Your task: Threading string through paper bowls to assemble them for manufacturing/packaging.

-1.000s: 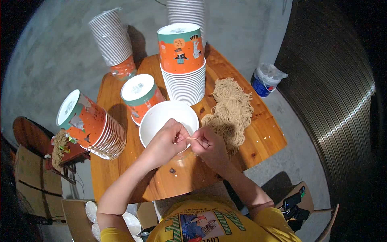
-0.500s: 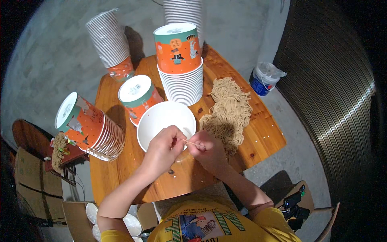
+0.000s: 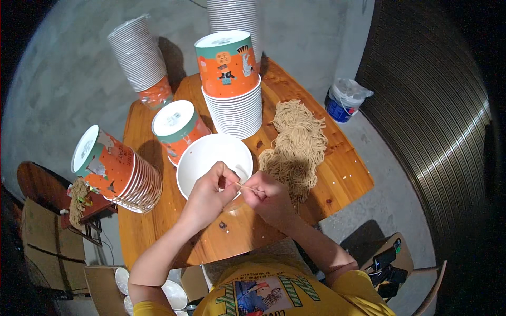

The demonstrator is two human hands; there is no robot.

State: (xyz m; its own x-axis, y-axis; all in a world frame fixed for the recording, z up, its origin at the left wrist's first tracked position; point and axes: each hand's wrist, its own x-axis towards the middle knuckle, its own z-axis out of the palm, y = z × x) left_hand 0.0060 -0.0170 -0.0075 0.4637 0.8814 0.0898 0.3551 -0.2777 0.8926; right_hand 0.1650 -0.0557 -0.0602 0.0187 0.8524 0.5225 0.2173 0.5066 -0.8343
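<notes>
Both grips closed to fingertip pinches: left hand (image 3: 208,196) and right hand (image 3: 271,198) each have one end of a short tan string (image 3: 247,188), spanning the small gap between them. Looks taut, probably so both ends stay under control; finger detail too small to tell if there's a knot. Hands sit over the near rim of the white bowl (image 3: 203,157), hiding part of it. Tan yarn pile (image 3: 301,138) lies right of the bowl, seemingly for easy right-hand reach. Upside-down orange tub (image 3: 182,129) crowds the bowl's far left side; tall tub stack (image 3: 232,113) blocks the far side. Left tub stack (image 3: 118,168) has strands over its lower rims. Table (image 3: 200,253) under all; bucket (image 3: 343,102) on the floor, far right.
</notes>
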